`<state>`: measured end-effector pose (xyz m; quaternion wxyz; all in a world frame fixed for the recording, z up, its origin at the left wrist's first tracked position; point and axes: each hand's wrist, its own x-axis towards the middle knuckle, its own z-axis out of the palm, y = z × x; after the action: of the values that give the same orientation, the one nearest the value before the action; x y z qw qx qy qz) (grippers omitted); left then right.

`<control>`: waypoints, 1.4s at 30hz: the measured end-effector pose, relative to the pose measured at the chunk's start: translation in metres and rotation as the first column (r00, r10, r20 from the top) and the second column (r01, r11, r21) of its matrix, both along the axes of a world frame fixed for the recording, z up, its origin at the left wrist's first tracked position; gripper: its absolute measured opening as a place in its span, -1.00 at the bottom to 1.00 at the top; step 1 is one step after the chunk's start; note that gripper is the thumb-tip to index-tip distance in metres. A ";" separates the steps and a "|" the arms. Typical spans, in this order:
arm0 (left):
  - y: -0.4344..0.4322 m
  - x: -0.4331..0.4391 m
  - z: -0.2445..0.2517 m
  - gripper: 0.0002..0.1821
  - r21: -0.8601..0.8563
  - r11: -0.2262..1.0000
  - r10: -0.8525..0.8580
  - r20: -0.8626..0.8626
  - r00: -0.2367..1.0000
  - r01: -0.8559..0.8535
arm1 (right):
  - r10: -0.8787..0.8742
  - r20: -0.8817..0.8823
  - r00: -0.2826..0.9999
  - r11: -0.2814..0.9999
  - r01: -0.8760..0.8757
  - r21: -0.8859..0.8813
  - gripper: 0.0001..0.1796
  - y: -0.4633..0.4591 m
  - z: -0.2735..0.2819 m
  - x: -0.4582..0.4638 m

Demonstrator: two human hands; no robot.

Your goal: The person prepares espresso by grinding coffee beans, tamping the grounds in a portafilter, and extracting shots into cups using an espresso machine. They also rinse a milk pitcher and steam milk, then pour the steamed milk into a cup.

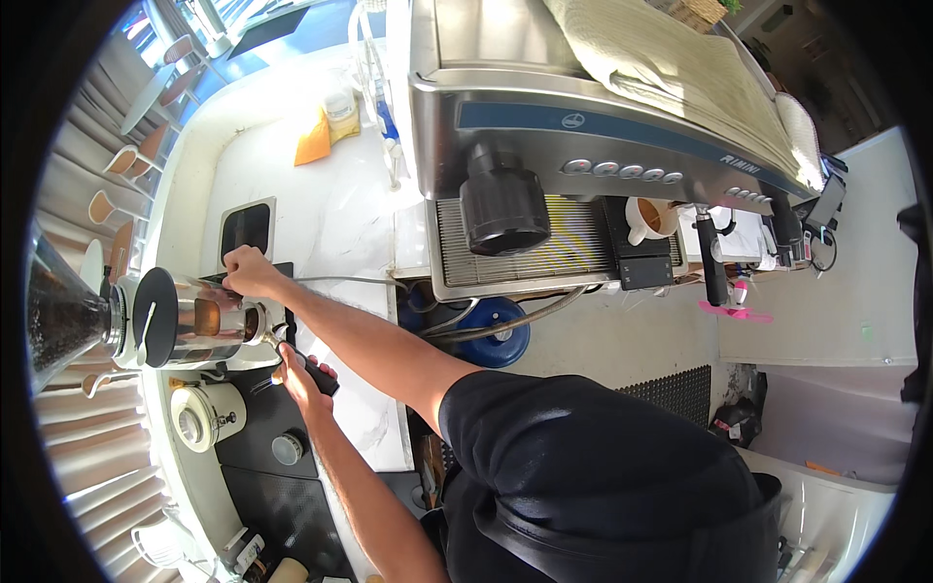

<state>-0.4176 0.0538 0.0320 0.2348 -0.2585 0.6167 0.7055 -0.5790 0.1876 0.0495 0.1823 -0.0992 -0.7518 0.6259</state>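
My left hand (302,379) grips the black handle of a portafilter (318,370). The portafilter's metal head sits at the front of a coffee grinder (211,321). The grinder carries a clear hopper (62,313) with dark coffee inside, at the far left. Beside the grinder's body, my right hand (251,273) has its fingers curled; their tips are hidden, so whether they hold anything does not show. A white spoon-like tool (146,335) lies on the grinder's round black top.
An espresso machine (619,131) stands upper right, with a drip tray (510,248). A white cup of coffee (651,218) rests on a black scale (645,271). Another portafilter (711,255) hangs from the machine. A lidded canister (208,415) and a small round container (288,447) stand below the grinder.
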 end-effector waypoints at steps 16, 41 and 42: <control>0.002 0.014 -0.001 -0.45 -0.018 1.000 -0.029 -0.217 0.976 0.026 | 0.338 0.121 0.933 0.916 -0.296 -0.272 -0.77 0.014 0.017 -0.012; -0.005 0.008 -0.006 -0.51 0.001 1.000 -0.014 -0.171 0.985 0.015 | 0.166 0.195 0.967 0.979 -0.137 -0.151 -0.76 0.012 0.017 0.016; -0.004 0.005 -0.008 -0.51 -0.017 1.000 -0.012 -0.164 0.986 0.010 | 0.129 0.143 0.981 0.979 -0.103 -0.176 -0.77 0.009 0.018 0.007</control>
<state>-0.4123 0.0496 0.0240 0.1850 -0.1979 0.6410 0.7181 -0.5715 0.1971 0.0672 0.0779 -0.1180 -0.7129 0.6868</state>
